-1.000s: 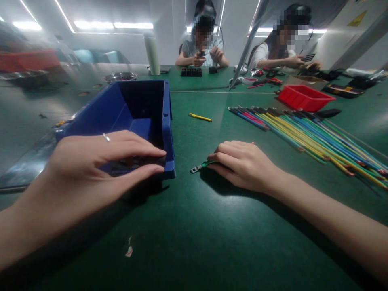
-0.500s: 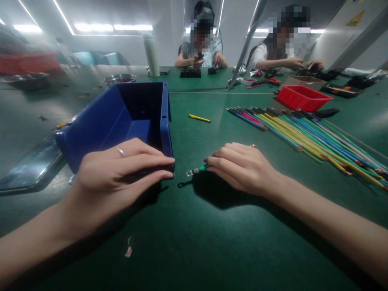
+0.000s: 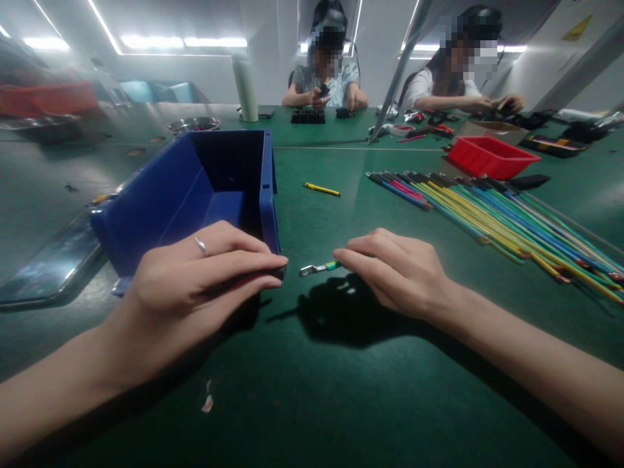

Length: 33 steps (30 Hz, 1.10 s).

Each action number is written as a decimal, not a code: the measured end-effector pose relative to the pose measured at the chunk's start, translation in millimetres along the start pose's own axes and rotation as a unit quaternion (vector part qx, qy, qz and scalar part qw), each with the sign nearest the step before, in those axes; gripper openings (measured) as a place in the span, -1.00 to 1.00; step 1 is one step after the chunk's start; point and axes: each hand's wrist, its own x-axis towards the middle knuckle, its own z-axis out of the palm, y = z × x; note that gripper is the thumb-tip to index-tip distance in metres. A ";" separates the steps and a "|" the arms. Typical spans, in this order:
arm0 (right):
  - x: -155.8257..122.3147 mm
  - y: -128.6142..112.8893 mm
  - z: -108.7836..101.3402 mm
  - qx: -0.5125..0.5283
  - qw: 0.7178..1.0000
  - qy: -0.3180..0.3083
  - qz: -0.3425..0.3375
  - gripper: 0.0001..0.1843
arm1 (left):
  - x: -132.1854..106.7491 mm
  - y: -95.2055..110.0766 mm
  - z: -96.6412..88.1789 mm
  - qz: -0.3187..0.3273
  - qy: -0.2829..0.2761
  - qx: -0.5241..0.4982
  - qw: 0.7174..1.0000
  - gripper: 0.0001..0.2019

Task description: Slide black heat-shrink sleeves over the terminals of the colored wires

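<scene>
My left hand (image 3: 195,286), with a ring on one finger, is closed in a pinch on a small black piece (image 3: 280,272), mostly hidden by the fingers. It is in front of the blue bin (image 3: 270,214). Across a small gap, my right hand (image 3: 394,270) pinches a green wire with a metal ring terminal (image 3: 316,268) at its end. The terminal points left toward the black piece, and the two do not touch. The wire's remaining length is hidden by the hand. Its shadow falls on the green table below.
Many yellow, green and blue wires (image 3: 487,214) lie in a row at right, near a red tray (image 3: 492,158). A short yellow wire (image 3: 322,189) lies ahead. A flat shiny tray (image 3: 53,260) is at left. Two people sit across the table, beyond a pale bottle (image 3: 244,88).
My right hand has lifted the wire end slightly off the table, and its shadow has spread. My left hand has shifted a little to the right with the black piece.
</scene>
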 end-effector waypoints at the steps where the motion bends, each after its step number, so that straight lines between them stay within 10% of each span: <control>1: 0.0 -0.5 0.1 0.003 1.000 -0.005 0.002 -0.65 | 0.1 -0.3 0.5 -0.002 -0.002 0.001 1.000 -0.82; 33: 1.9 -16.6 -5.6 -0.017 0.999 -0.026 0.006 -0.67 | -0.7 11.4 9.1 0.032 0.023 -0.009 0.999 -0.83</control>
